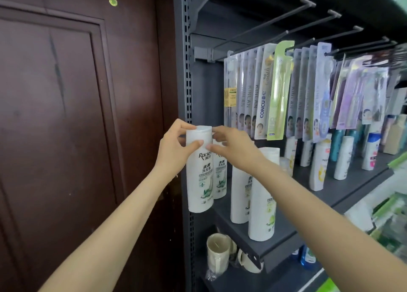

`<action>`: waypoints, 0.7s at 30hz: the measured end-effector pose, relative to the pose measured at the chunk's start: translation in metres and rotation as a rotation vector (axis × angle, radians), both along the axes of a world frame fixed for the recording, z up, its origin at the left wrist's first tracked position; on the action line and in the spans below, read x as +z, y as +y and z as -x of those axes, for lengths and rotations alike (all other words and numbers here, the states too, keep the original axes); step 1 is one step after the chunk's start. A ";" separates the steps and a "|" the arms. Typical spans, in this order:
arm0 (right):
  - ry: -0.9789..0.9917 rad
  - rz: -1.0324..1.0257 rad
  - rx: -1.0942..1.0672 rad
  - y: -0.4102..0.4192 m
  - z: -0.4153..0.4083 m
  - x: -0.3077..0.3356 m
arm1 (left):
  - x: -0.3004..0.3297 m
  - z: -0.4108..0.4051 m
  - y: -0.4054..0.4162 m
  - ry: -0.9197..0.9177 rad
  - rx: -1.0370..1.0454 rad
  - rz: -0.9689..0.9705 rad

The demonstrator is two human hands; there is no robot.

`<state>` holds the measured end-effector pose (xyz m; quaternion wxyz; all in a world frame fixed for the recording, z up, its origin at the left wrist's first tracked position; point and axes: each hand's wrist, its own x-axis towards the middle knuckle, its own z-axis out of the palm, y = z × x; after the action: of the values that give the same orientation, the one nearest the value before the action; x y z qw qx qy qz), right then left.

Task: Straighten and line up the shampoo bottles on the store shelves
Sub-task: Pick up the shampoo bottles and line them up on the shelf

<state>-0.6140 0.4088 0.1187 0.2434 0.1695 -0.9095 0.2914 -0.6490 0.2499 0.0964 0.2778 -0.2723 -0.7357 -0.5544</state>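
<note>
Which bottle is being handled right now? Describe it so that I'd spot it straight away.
Find the dark door, then the grey shelf to its right. The bottle is the white one at the shelf's left end, nearest the door, with green leaf artwork. Unlike its neighbours, its cap is pinched by both the left hand and right hand.

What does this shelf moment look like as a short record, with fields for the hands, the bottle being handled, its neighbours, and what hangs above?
left hand: grips the cap end of the front white shampoo bottle
right hand: fingertips on the same cap from the other side
bottle position: at the left front corner of the dark shelf, upright, label facing out
neighbours: matching white bottle directly behind; two more white bottles to the right
above: packaged toothbrushes hanging on pegs
below: beige cups on the lower shelf
</note>
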 end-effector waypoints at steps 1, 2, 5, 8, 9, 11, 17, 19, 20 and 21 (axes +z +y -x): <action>-0.040 0.094 0.047 -0.008 -0.001 -0.005 | 0.000 -0.003 -0.007 -0.008 -0.008 -0.009; -0.086 0.183 0.093 -0.014 -0.002 -0.011 | 0.001 -0.006 -0.013 -0.023 -0.026 -0.023; -0.201 0.366 0.202 -0.027 -0.001 -0.029 | 0.001 -0.019 -0.027 -0.080 -0.092 -0.055; -0.240 0.514 0.266 -0.037 -0.004 -0.042 | 0.000 -0.029 -0.037 -0.136 -0.121 -0.061; -0.235 0.556 0.270 -0.040 -0.005 -0.045 | -0.002 -0.031 -0.039 -0.167 -0.132 -0.083; -0.235 0.632 0.273 -0.048 -0.008 -0.049 | -0.009 -0.036 -0.043 -0.247 -0.144 -0.159; -0.294 0.922 0.249 -0.059 -0.017 -0.058 | -0.059 -0.058 -0.066 -0.520 -0.187 0.078; -0.290 0.934 0.240 -0.062 -0.018 -0.058 | -0.066 -0.062 -0.074 -0.572 -0.242 0.129; -0.293 0.938 0.234 -0.064 -0.019 -0.059 | -0.066 -0.063 -0.076 -0.567 -0.246 0.143; -0.298 0.947 0.220 -0.066 -0.019 -0.060 | -0.066 -0.063 -0.076 -0.555 -0.230 0.158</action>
<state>-0.5946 0.3433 0.0586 0.1291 0.0922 -0.6792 0.7166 -0.5856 0.1739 0.0302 -0.0205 -0.2127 -0.7888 -0.5763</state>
